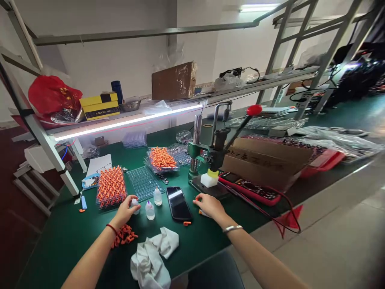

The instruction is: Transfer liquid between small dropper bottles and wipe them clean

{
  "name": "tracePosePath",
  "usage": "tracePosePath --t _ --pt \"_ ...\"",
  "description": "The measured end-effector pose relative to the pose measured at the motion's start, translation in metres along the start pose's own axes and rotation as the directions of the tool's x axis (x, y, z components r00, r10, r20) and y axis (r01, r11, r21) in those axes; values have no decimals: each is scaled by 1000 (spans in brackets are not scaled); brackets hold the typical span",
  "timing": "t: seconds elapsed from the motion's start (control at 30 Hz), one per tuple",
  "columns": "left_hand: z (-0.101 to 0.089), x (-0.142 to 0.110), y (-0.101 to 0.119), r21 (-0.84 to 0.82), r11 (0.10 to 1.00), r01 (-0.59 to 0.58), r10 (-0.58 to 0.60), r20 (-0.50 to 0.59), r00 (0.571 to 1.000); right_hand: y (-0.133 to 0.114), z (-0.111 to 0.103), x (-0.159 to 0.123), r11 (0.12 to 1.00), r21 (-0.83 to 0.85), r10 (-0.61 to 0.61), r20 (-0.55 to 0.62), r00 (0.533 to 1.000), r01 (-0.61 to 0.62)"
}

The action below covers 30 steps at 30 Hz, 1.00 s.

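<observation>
Orange part [197,198] pinched by the right hand [210,205], just right of the black phone [178,203]. Left of the phone, the left hand [126,209] closes its grip round a small bottle [135,204].

The left hand [126,209] hides most of a small bottle [135,205] — its contents too small to tell.

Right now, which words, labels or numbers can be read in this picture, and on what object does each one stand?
Yellow box: dark band with print, too blurred to read.
Cardboard box: dark handwritten marks, not legible.
Red bag: gold print, too small to read.
Phone: screen dark, no text.
</observation>
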<state>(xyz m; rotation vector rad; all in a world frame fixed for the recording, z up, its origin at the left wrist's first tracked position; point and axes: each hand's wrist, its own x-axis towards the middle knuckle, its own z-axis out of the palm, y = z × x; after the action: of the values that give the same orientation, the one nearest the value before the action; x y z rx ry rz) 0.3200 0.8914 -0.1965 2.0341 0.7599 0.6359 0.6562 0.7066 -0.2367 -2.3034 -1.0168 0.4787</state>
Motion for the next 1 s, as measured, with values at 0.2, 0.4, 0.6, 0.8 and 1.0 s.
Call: tracePosePath --t 0.2,0.4,0.6,0.8,1.0 --pt "-3 -6 -4 42 998 49 -51 47 998 -1 -6 25 996 80 40 50 998 -44" --pt "-1 -11 -9 104 993 52 -62 97 993 -11 -5 35 990 143 -3 66 998 -6" --pt "1 -13 -16 203 978 49 -76 127 989 -33 3 47 987 127 -99 11 995 97" --pt "7 -12 -14 294 953 73 -117 133 984 -48 -3 36 984 -28 -174 4 985 174" --pt "9 -14 0 388 917 92 -164 155 974 -108 -2 -5 914 -116 -390 10 921 388"
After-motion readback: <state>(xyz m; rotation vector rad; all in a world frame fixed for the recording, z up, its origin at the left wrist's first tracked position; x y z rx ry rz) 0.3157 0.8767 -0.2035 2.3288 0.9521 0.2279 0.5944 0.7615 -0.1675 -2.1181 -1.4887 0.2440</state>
